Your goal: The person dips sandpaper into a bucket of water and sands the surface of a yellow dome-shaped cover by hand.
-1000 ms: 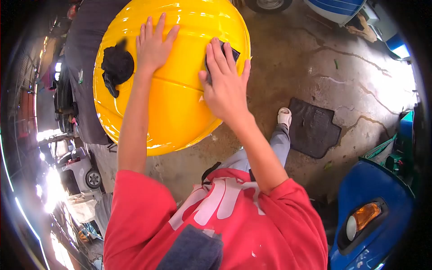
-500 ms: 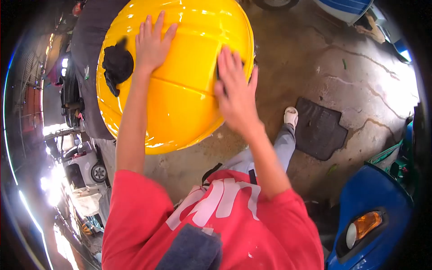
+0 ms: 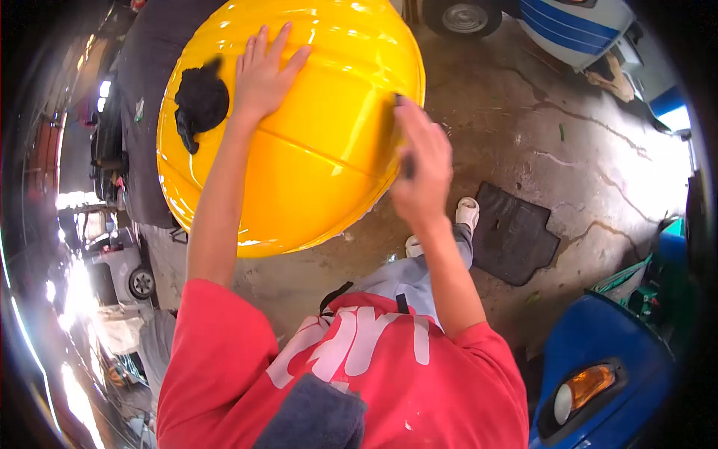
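Note:
A glossy yellow rounded panel (image 3: 299,172) fills the upper middle of the head view. My left hand (image 3: 264,78) lies flat on it with fingers spread, holding nothing. Beside that hand, to its left, a crumpled black cloth (image 3: 202,101) rests on the panel. My right hand (image 3: 424,161) is at the panel's right edge, somewhat blurred, with its fingers around a dark pad (image 3: 407,165) that is mostly hidden behind them.
A black mat (image 3: 514,233) lies on the wet concrete floor right of my feet. A blue vehicle part with a lamp (image 3: 598,359) stands at lower right. A wheel (image 3: 464,19) and a white-and-blue body (image 3: 572,30) are at upper right. Dark covering (image 3: 153,150) borders the panel's left.
My right hand has moved right with the dark pad, from the panel's surface to its right edge. My left hand stays flat on the panel, and the view has shifted slightly.

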### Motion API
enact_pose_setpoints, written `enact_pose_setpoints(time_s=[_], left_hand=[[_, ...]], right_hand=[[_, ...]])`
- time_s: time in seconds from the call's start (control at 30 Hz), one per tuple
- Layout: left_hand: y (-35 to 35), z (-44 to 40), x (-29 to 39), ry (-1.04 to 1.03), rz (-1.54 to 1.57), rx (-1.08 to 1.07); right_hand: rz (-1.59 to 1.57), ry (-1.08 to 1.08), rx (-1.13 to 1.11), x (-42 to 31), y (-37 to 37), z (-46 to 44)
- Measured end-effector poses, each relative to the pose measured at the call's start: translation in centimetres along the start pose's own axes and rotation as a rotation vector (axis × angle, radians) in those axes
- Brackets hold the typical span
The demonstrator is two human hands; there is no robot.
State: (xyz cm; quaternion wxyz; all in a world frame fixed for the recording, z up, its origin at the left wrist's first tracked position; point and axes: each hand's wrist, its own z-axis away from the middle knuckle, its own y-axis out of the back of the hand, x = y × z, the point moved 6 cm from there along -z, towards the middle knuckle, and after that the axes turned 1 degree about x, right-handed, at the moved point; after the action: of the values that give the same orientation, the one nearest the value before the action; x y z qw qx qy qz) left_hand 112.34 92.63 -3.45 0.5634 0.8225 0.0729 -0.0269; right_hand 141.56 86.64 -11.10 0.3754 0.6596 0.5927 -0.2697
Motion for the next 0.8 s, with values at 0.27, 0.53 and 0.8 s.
enact_pose_setpoints(time_s=[0.27,0.53,0.8], left_hand=[[2.6,0.5,3.6,-0.042,-0.059,0.083],[2.3,-0.1,3.1,-0.023,-0.057,0.030],[3.1,-0.1,3.7,-0.017,-0.051,0.039]], right_hand=[[0.076,0.243,-0.399,-1.3,-3.4,1.8],[0.127,0.348,-0.518,-1.3,-3.5,2.8],[0.014,0.135,-0.364,0.8,-3.5,5.0]])
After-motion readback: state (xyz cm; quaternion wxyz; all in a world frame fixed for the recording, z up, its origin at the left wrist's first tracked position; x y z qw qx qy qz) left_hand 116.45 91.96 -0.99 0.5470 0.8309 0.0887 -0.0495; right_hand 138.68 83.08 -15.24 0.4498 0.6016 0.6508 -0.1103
